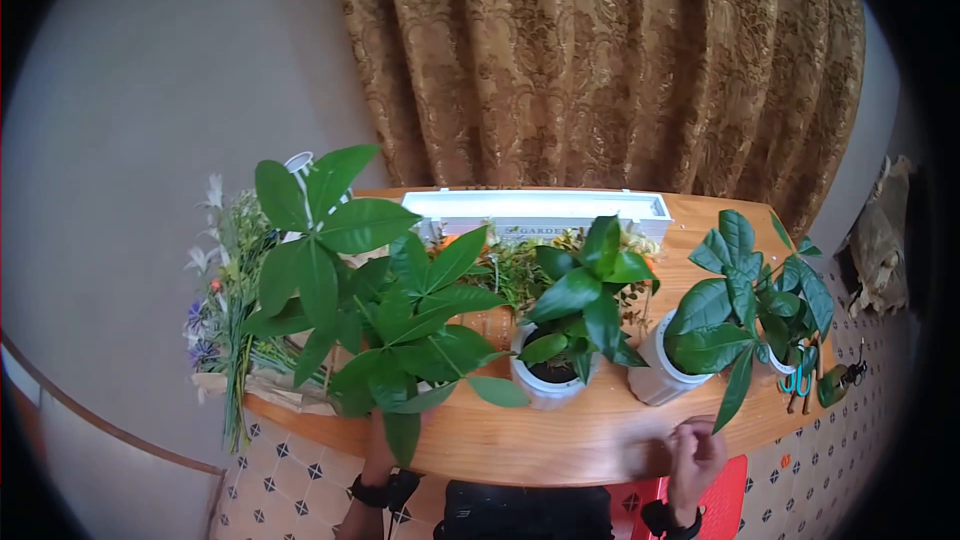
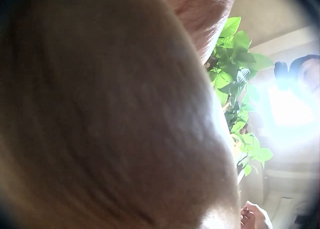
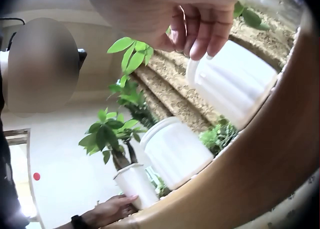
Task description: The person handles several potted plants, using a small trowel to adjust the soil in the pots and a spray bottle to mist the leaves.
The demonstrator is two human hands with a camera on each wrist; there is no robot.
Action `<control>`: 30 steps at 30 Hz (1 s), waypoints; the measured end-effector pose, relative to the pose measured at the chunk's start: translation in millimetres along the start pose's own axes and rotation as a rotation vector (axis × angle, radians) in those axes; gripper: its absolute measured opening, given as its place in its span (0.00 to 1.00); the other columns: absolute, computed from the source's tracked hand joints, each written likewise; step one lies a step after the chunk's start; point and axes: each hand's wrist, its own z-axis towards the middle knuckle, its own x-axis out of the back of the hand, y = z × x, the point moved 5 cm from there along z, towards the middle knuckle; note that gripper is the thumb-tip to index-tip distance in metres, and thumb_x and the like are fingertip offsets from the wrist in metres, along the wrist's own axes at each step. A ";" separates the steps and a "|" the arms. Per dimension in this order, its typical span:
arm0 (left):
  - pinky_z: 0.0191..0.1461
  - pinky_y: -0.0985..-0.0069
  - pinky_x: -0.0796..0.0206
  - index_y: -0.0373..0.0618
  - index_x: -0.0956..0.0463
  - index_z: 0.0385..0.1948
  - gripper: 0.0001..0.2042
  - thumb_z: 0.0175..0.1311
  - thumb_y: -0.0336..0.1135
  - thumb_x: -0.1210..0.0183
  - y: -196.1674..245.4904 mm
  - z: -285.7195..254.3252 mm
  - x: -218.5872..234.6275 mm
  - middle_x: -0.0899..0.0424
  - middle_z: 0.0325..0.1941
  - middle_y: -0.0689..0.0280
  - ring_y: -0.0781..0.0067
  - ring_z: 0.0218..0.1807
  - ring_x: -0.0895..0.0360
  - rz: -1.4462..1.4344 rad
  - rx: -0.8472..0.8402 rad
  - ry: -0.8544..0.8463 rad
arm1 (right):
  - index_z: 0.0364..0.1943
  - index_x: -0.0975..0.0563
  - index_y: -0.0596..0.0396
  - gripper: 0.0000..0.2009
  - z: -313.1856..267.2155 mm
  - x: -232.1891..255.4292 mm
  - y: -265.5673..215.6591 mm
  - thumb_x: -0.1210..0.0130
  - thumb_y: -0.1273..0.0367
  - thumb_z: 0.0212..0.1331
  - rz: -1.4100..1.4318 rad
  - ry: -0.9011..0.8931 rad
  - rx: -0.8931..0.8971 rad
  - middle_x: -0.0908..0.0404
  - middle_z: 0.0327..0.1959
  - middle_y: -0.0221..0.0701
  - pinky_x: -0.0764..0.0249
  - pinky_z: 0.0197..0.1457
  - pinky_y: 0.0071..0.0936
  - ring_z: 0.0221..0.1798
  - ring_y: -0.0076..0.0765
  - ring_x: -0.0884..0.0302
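Observation:
My left hand (image 3: pixel 116 206) grips the side of a white pot (image 3: pixel 137 186), thumb on its wall, in the right wrist view. That pot bears a plant with broad green leaves (image 1: pixel 318 270), which hide most of the hand in the head view. My right hand (image 1: pixel 695 450) hovers at the table's front edge with loosely curled fingers, holding nothing. Nearest to it stands a white ribbed pot (image 1: pixel 655 375) with a leafy plant (image 1: pixel 735 300). Another white potted plant (image 1: pixel 555 395) stands between the hands. My own arm fills most of the left wrist view.
Flower stems (image 1: pixel 240 340) lie on brown paper at the table's left. A white planter box (image 1: pixel 540 212) stands at the back, behind greenery (image 1: pixel 515 275). Farther right are another leafy plant (image 1: pixel 800 290), teal-handled scissors (image 1: pixel 797 382) and a dark green object (image 1: pixel 832 386). A red stool (image 1: pixel 727 500) stands below.

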 end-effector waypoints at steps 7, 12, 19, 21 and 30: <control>0.60 0.68 0.27 0.36 0.17 0.53 0.19 0.64 0.37 0.30 -13.8 2.0 -5.4 0.13 0.53 0.58 0.67 0.54 0.17 -0.026 -0.159 0.035 | 0.36 0.16 0.60 0.09 -7.0 -101.6 -63.5 0.31 0.69 0.57 -0.148 -0.790 0.134 0.14 0.33 0.37 0.21 0.42 0.33 0.36 0.41 0.14; 0.61 0.66 0.28 0.36 0.20 0.53 0.16 0.61 0.24 0.36 91.5 -28.0 37.6 0.16 0.53 0.56 0.62 0.54 0.18 0.058 -0.443 0.370 | 0.38 0.16 0.60 0.11 -6.1 -119.0 -79.0 0.30 0.67 0.58 -0.188 -0.905 0.236 0.14 0.34 0.38 0.20 0.44 0.35 0.38 0.45 0.14; 0.63 0.64 0.30 0.36 0.22 0.49 0.19 0.52 0.15 0.38 154.2 -54.1 134.5 0.14 0.46 0.57 0.62 0.55 0.19 0.063 -0.527 0.794 | 0.37 0.17 0.60 0.13 0.3 -119.4 -78.8 0.31 0.63 0.60 -0.166 -0.900 0.221 0.15 0.33 0.39 0.19 0.41 0.37 0.36 0.47 0.14; 0.59 0.64 0.27 0.37 0.20 0.45 0.17 0.52 0.16 0.36 201.4 -51.2 146.8 0.14 0.46 0.59 0.61 0.51 0.18 0.074 -0.799 0.683 | 0.37 0.17 0.59 0.13 -0.3 -122.5 -78.8 0.31 0.62 0.60 -0.168 -0.916 0.218 0.15 0.33 0.38 0.19 0.42 0.36 0.37 0.47 0.14; 0.40 0.67 0.31 0.41 0.14 0.40 0.16 0.47 0.21 0.28 282.0 -21.4 117.2 0.20 0.36 0.63 0.60 0.39 0.24 0.611 -0.874 0.286 | 0.41 0.16 0.59 0.13 -3.4 -123.8 -82.4 0.30 0.64 0.60 -0.149 -0.954 0.169 0.13 0.36 0.37 0.20 0.42 0.33 0.38 0.42 0.13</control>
